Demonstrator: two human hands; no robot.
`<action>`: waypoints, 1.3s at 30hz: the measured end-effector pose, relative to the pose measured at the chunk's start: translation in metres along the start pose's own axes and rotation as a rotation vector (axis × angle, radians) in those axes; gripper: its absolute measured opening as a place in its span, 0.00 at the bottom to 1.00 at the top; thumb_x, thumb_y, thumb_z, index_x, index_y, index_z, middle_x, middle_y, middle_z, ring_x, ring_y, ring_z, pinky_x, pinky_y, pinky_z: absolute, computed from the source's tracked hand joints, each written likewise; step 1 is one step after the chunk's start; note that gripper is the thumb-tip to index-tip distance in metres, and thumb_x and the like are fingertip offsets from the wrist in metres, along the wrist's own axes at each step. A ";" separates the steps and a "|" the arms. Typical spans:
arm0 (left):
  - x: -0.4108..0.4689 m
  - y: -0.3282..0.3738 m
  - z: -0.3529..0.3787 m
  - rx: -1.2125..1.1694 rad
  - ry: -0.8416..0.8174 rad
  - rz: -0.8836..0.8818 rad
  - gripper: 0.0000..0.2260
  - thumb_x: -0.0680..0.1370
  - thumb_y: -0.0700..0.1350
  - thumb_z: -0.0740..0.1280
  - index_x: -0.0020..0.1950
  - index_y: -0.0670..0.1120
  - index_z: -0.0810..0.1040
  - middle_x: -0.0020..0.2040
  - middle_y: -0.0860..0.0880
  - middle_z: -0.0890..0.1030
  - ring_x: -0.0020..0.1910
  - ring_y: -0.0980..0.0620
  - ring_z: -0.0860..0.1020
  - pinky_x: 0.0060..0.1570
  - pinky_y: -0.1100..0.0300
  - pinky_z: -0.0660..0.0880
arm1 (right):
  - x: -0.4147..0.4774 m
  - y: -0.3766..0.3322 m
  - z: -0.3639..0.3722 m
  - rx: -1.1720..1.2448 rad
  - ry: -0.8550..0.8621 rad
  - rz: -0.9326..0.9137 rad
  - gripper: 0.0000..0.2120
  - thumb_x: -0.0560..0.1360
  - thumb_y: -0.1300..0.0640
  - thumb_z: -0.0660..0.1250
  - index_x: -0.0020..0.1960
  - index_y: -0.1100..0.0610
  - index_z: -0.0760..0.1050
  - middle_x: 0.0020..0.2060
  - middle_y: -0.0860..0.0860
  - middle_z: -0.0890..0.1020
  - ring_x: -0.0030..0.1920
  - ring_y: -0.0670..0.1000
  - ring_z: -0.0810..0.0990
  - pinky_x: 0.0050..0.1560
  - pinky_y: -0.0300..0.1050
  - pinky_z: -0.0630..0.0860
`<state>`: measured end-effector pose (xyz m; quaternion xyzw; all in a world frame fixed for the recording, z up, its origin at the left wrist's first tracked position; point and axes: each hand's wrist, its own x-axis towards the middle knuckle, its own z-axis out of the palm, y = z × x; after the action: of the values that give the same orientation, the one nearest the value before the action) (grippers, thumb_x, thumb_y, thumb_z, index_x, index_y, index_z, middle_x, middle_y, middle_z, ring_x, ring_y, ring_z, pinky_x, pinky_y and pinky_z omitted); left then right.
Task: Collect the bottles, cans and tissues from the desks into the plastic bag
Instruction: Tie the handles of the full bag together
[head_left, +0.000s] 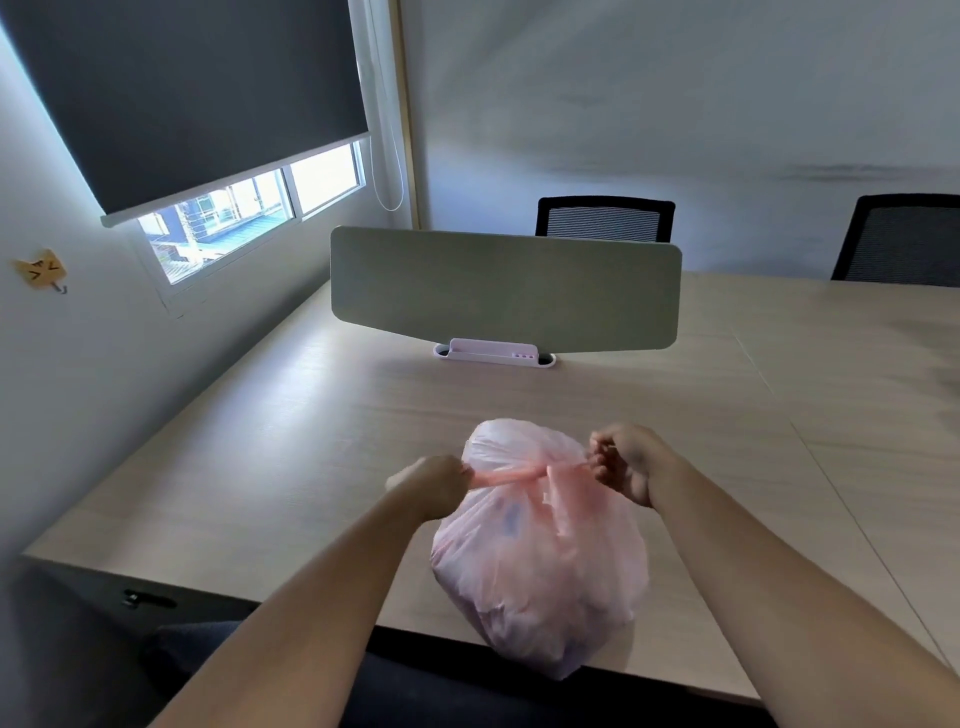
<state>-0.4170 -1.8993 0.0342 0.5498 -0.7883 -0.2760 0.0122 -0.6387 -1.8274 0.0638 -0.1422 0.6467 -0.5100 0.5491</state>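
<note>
Right now I'm tightening the knot (546, 472), left hand (431, 486) and right hand (626, 462) each pinching a handle (501, 475) of the bag (540, 561), sitting at the desk (311, 441) edge (overhanging); pulling harder risks tearing it.

Both forearms (311, 613) are bare, as are the left hand (431, 486) and right hand (631, 462); dark navy cloth (415, 693) covers the lap.

Reaches forward with both bare forearms, curls left hand (431, 486) and right hand (626, 462) into fists, pinches a twisted handle of the plastic bag (540, 561) in each.
</note>
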 end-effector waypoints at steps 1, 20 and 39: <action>0.000 -0.012 0.001 0.099 -0.038 -0.044 0.16 0.82 0.47 0.51 0.54 0.42 0.77 0.57 0.43 0.79 0.56 0.41 0.77 0.56 0.51 0.74 | 0.005 0.009 -0.011 0.012 0.047 0.034 0.17 0.76 0.68 0.51 0.30 0.58 0.64 0.19 0.52 0.67 0.13 0.45 0.65 0.15 0.32 0.64; -0.023 0.032 -0.048 -0.326 0.391 0.196 0.05 0.72 0.41 0.72 0.37 0.42 0.84 0.26 0.49 0.79 0.23 0.61 0.75 0.29 0.71 0.69 | -0.024 -0.031 -0.003 -0.246 -0.121 -0.372 0.04 0.76 0.70 0.64 0.45 0.63 0.73 0.32 0.57 0.80 0.28 0.47 0.81 0.32 0.36 0.80; -0.031 0.084 -0.021 0.132 0.135 0.179 0.37 0.67 0.69 0.65 0.70 0.51 0.65 0.66 0.49 0.72 0.65 0.46 0.72 0.60 0.53 0.71 | -0.068 -0.060 0.050 -0.660 -0.235 -0.759 0.06 0.74 0.69 0.66 0.46 0.69 0.81 0.34 0.57 0.81 0.31 0.47 0.76 0.39 0.38 0.77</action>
<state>-0.4695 -1.8605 0.0987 0.4940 -0.8481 -0.1839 0.0535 -0.5942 -1.8279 0.1570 -0.5889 0.6100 -0.4228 0.3200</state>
